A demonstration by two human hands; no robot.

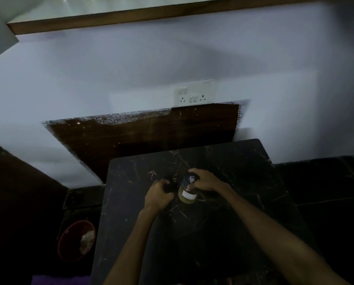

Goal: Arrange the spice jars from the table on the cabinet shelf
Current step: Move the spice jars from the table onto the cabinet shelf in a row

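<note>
Clear spice jar, dark lid, yellowish contents, right hand grip curled on lid, left hand grip unclear

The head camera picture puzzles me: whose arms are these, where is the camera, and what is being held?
No machine here: a person wears one camera on the head, looking forward and down, so both bare arms reach in from below. The right hand grips the dark lid of a spice jar with pale contents, standing on the dark marble table. The left hand curls round something dark beside it, too dim to identify. On the wall behind sits a socket panel; lower left is a red bowl.
</note>
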